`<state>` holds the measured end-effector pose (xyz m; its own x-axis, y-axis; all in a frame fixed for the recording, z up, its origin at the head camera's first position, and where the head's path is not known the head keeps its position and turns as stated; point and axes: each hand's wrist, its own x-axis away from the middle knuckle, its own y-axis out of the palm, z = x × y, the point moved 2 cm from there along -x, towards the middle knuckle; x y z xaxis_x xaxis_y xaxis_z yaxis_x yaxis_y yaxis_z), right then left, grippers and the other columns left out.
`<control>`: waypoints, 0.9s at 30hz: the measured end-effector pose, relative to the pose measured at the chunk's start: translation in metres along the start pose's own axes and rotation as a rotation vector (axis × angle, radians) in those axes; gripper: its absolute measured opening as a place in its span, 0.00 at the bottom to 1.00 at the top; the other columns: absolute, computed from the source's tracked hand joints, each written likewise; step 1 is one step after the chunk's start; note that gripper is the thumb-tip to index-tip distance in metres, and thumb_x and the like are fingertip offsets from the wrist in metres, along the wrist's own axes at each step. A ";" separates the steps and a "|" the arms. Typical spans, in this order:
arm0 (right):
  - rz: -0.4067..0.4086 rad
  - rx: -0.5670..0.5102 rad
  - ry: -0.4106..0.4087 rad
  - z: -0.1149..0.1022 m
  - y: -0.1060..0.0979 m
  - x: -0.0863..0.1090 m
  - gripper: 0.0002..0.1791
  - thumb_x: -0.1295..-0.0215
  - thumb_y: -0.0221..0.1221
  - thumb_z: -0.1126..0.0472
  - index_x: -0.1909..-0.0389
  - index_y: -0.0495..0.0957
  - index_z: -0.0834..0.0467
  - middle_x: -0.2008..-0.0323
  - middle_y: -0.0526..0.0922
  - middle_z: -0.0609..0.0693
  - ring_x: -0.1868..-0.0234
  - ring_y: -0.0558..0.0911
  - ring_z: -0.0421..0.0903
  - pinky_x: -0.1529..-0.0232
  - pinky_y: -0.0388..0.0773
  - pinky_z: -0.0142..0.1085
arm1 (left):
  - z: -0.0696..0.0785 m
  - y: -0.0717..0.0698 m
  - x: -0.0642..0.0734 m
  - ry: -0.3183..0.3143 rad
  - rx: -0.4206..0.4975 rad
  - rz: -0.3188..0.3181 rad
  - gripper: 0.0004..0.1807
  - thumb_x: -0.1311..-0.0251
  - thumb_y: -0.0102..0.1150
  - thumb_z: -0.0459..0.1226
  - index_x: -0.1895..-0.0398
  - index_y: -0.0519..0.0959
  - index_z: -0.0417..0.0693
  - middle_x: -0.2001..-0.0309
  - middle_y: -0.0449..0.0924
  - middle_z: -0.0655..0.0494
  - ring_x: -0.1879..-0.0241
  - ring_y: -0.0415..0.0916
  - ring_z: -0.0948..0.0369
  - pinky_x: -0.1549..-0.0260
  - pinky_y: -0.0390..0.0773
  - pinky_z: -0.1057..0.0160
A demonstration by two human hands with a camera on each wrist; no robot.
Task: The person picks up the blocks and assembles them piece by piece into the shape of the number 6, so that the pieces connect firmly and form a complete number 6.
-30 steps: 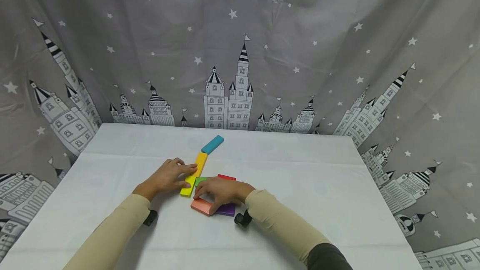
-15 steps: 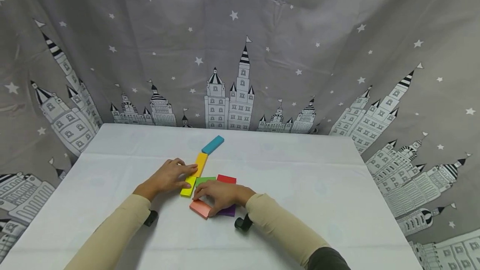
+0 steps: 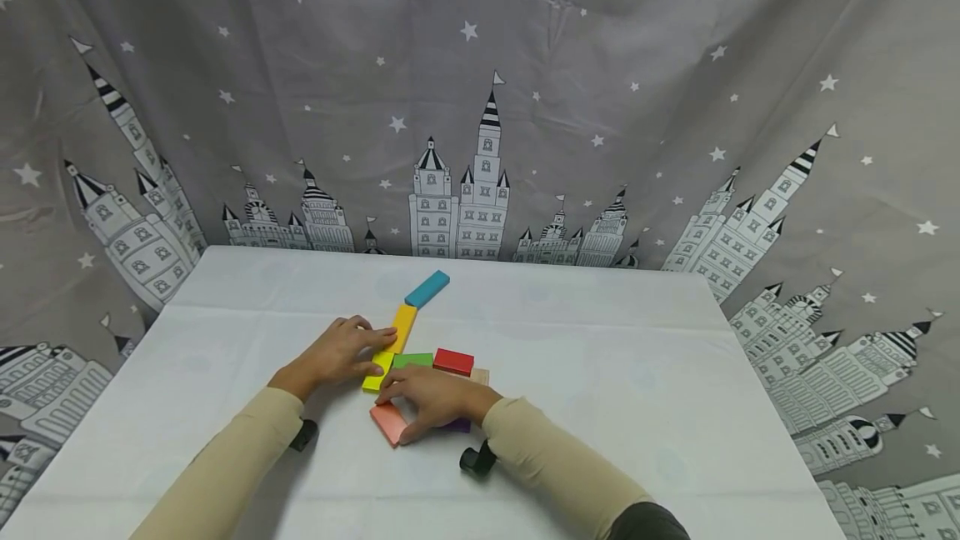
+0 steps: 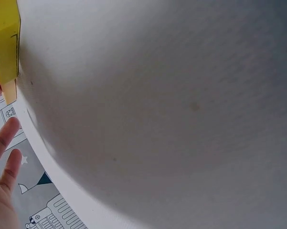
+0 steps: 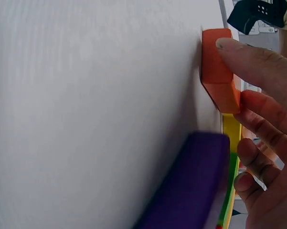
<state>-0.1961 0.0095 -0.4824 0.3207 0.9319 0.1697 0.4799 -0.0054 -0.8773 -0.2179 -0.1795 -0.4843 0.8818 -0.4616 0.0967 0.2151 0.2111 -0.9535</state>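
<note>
My right hand (image 3: 442, 397) pinches a salmon-orange wooden block (image 3: 387, 425) lying on the white table. In the right wrist view the thumb presses one end of that block (image 5: 216, 64), with a finger at its other end. Close by is a purple block (image 5: 193, 179), partly covered by the right hand in the head view. My left hand (image 3: 339, 354) rests with its thumb on a bright yellow block (image 3: 373, 382) and its index finger on an amber block (image 3: 406, 322). These two blocks meet end to end.
A blue block (image 3: 427, 288) touches the amber block's far end. Beyond the right hand lie a green block (image 3: 413, 360), a red block (image 3: 453, 361) and a plain wood block (image 3: 481, 376). A grey castle-print curtain (image 3: 562, 48) hangs behind the white-covered table (image 3: 600, 340).
The right hand has slid the salmon-orange block left and toward the person, turning it as well. More of the red block and the plain wood block now shows. The left hand stays put.
</note>
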 end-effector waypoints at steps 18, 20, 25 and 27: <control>0.044 0.065 -0.046 -0.017 0.004 -0.010 0.32 0.42 0.67 0.45 0.39 0.75 0.53 0.42 0.72 0.43 0.39 0.67 0.37 0.36 0.58 0.22 | -0.003 -0.002 0.002 0.048 -0.027 0.019 0.36 0.50 0.69 0.49 0.36 0.74 0.48 0.36 0.73 0.55 0.50 0.68 0.54 0.48 0.67 0.47; 0.053 0.071 -0.054 -0.017 0.004 -0.010 0.31 0.42 0.66 0.45 0.40 0.76 0.53 0.43 0.72 0.43 0.40 0.68 0.37 0.37 0.59 0.22 | -0.002 -0.002 0.004 0.052 -0.022 0.021 0.36 0.50 0.69 0.48 0.36 0.74 0.47 0.36 0.73 0.55 0.50 0.68 0.53 0.48 0.67 0.46; 0.074 0.094 -0.055 -0.018 0.007 -0.012 0.30 0.41 0.65 0.44 0.41 0.77 0.53 0.43 0.72 0.43 0.41 0.68 0.37 0.38 0.60 0.22 | -0.002 -0.003 0.005 0.055 -0.020 0.020 0.35 0.49 0.69 0.47 0.36 0.73 0.47 0.36 0.73 0.54 0.49 0.68 0.52 0.48 0.67 0.46; 0.083 0.105 -0.056 -0.019 0.008 -0.013 0.30 0.41 0.65 0.43 0.41 0.77 0.53 0.44 0.72 0.43 0.41 0.68 0.37 0.38 0.60 0.22 | -0.002 -0.003 0.005 0.053 -0.021 0.018 0.35 0.49 0.69 0.46 0.36 0.73 0.47 0.36 0.73 0.54 0.49 0.68 0.52 0.48 0.67 0.46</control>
<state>-0.1810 -0.0093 -0.4828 0.3082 0.9486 0.0720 0.3648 -0.0479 -0.9299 -0.2151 -0.1838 -0.4814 0.8618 -0.5031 0.0652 0.1904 0.2016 -0.9608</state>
